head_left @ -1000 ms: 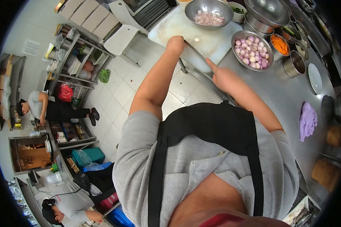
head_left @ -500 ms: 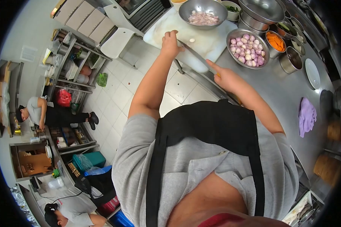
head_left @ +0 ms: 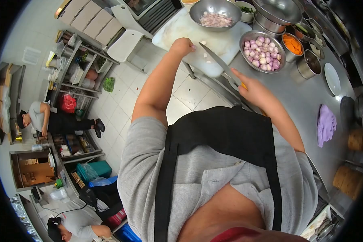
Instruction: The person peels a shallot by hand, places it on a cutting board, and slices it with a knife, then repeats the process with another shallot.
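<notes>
My right hand (head_left: 252, 88) is closed around the yellow handle of a kitchen knife (head_left: 217, 57), its blade slanting over the white cutting board (head_left: 169, 34). Near the board's front edge, my left hand (head_left: 182, 47) has its fingers pinched on a small pinkish piece that looks like shallot (head_left: 193, 47), mostly hidden by the fingers. Small pale pieces (head_left: 207, 61) lie on the board close to the blade, apart from both hands. At the back of the board, a metal bowl (head_left: 197, 20) contains chopped shallots (head_left: 215, 19). Whole peeled shallots (head_left: 264, 52) fill another metal bowl (head_left: 245, 62) to the right.
Beyond the shallots stand a container of orange carrot pieces (head_left: 292, 43), a metal pot (head_left: 309, 66) and stacked metal bowls (head_left: 278, 12). A white oval plate (head_left: 332, 78) and a purple cloth (head_left: 326, 125) lie on the steel counter (head_left: 302, 97). Two people work at the left.
My right hand has drawn the knife back to the right, away from my left hand. My left hand has shifted slightly and its fingers have curled in. More cut pieces show on the board.
</notes>
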The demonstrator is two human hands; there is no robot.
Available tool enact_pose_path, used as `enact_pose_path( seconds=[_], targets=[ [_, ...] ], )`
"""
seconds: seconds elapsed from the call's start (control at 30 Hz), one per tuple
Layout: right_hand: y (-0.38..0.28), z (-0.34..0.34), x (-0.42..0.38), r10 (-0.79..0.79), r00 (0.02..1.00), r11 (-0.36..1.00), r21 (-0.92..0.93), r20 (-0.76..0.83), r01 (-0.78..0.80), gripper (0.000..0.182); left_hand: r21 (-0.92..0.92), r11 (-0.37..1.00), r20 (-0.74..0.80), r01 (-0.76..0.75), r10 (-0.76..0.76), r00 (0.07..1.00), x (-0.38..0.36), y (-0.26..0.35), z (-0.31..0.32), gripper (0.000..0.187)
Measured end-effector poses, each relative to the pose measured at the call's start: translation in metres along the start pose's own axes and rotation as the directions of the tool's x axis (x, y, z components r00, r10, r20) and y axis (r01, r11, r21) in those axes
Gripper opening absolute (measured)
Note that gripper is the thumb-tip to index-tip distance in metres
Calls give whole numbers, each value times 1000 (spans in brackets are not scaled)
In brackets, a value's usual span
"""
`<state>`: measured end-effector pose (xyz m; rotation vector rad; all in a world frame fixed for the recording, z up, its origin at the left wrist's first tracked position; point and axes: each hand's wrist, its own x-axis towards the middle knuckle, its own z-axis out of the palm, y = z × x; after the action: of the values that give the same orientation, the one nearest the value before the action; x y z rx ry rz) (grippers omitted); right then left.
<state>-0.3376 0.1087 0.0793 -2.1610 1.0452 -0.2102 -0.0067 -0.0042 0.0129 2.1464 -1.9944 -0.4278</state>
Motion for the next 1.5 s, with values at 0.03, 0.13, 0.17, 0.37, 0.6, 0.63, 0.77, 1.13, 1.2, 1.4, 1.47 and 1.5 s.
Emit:
enact_pose_path(
  seconds=[0.03,0.13,0.17,0.37,0.6,0.63,0.77,1.13,1.2,1.4,1.47,1.5],
  targets=[
    [2,6,3,39,999,999,-15,-11,-39,64,5,1000,1,-6,6,1000,0,1,2,26],
    [10,23,18,56,998,998,16,-4,-56,63,-27,999,-110,21,-24,994,0,1,5,28],
    [10,26,23,32,999,998,57,19,-33,63,-47,995,-5,85,-85,996,4,2,4,29],
    [9,36,43,20,1000,1000,-13,15,-20,64,-421,863,201,280,-212,956,-3,7,-7,23],
    [7,34,48,52,999,998,28,-6,-52,63,-815,432,292,386,-269,918,-9,8,3,15],
    [3,30,45,55,998,998,30,-9,-55,63,-815,431,293,387,-270,917,-8,6,5,15],
    [-7,24,33,78,997,997,17,22,-78,63,-874,307,307,377,-251,918,-3,-6,14,17],
    [-6,36,54,26,1000,995,-97,0,-26,63,-849,350,321,396,-253,913,-6,-2,12,19],
    [-1,43,70,21,999,993,-116,-26,-24,64,-853,379,289,358,-229,930,-5,-3,13,20],
    [-15,25,48,15,1000,997,-76,-11,-15,65,-869,355,266,344,-249,931,-11,1,12,20],
    [-15,23,36,25,1000,995,-97,9,-24,65,-874,353,262,334,-236,936,-10,-2,14,20],
    [-14,24,36,26,1000,995,-98,15,-24,65,-877,360,251,319,-224,942,-11,-3,14,20]
  ],
)
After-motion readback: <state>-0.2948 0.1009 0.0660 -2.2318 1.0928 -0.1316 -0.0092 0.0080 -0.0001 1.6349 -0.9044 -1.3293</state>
